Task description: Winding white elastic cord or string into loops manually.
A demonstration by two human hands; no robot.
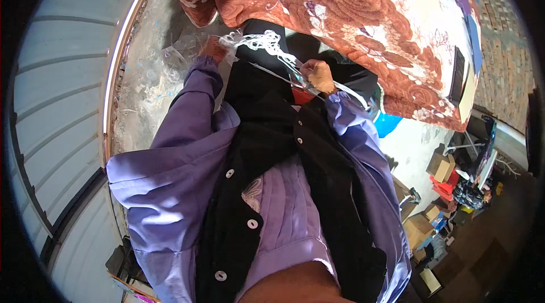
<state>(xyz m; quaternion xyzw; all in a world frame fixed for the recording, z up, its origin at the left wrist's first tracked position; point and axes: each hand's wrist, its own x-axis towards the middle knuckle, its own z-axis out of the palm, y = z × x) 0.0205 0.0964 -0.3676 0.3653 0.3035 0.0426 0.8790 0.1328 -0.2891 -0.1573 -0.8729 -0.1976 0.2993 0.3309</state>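
Note:
A tangled bunch of white cord [264, 41] stretches between my two hands, above my black trousers [258, 81]. My left hand [214, 49] is closed at the bunch's left end, its fingers partly hidden. Crumpled clear plastic [184, 47] shows right beside that hand; whether it is also gripped I cannot make out. My right hand [319, 75] pinches the strands at the other end, and several run on past it to the right. Something small and red [302, 96] lies below the right hand, near my lap.
A brown and cream flowered blanket [346, 2] hangs close in front of me. Corrugated metal sheeting [68, 87] rises on the left above a concrete floor [145, 84]. Cardboard boxes [418, 229] and clutter stand at the lower right. A blue item [388, 125] lies beside the blanket's edge.

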